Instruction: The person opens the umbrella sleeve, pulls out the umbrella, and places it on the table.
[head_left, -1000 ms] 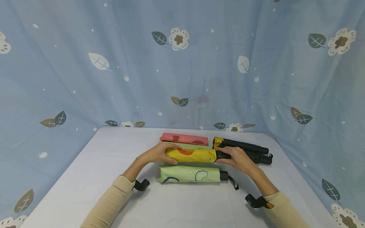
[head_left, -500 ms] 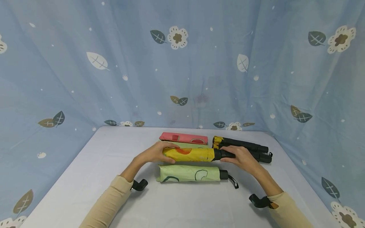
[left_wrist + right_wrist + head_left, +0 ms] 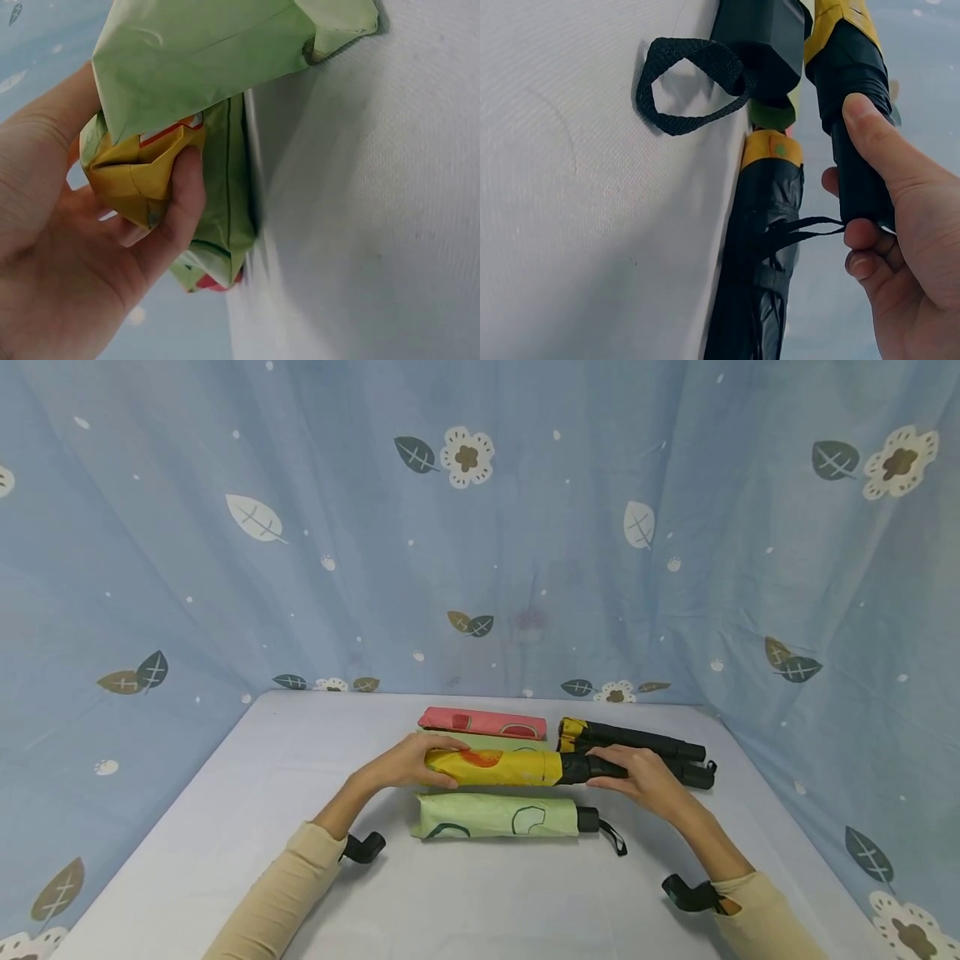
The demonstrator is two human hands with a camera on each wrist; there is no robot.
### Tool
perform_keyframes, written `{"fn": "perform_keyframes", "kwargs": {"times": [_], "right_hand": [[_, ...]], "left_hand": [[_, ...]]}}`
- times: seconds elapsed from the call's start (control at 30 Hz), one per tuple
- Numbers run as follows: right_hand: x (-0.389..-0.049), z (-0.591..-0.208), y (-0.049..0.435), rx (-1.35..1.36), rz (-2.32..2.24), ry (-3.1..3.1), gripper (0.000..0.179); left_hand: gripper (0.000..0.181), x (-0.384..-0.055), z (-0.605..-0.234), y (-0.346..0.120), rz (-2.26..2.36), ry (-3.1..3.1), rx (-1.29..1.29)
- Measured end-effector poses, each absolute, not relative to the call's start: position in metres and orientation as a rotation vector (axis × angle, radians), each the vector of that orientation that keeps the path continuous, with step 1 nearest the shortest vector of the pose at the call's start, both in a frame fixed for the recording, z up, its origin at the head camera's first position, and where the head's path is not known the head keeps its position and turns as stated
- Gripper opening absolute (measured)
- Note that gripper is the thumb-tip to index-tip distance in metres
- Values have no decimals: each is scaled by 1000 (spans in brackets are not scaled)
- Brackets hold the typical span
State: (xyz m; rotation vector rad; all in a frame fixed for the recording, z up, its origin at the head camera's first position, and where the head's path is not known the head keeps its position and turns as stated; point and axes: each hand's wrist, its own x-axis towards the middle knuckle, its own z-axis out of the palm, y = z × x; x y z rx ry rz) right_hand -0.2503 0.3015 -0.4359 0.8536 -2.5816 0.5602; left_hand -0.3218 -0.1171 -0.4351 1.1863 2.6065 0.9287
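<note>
"How far along is this?"

"The yellow umbrella [image 3: 517, 768] is held level above the bench [image 3: 487, 902]. Its yellow cover [image 3: 135, 180] wraps most of it, while a dark folded section [image 3: 849, 67] and the black handle [image 3: 864, 180] stand bare at its right end. I'd call that partway, though I can't tell whether it is going in or coming out."

"And the fingers?"

"The left hand [image 3: 405, 762] has its fingers curled round the covered end; the right hand [image 3: 640, 777] pinches the black handle between thumb and fingers."

"What's left?"

"Hard to judge. The rest lie untouched: a green umbrella [image 3: 487, 817] on the yellow one's near side, a second green one [image 3: 502, 743] just beyond it, a red one [image 3: 487, 722] farther beyond, and two black umbrellas [image 3: 652, 742] with yellow ends beyond it to the right."

"Does any camera add something?"

"The left wrist view gives the cover's crumpled end, with a sliver of white edged in red, which the hand hides in the head view. The right wrist view picks out a thin cord loop [image 3: 810, 220] by the handle's end. Only the head view shows the red one's full length."
</note>
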Motion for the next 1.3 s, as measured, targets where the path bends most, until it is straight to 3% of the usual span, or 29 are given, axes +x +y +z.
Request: {"fn": "perform_keyframes", "kwargs": {"times": [1.3], "right_hand": [[-233,-438,353,751,603,-2579,44]], "left_hand": [[51,-322,-437,-124,985,2557,1174]]}}
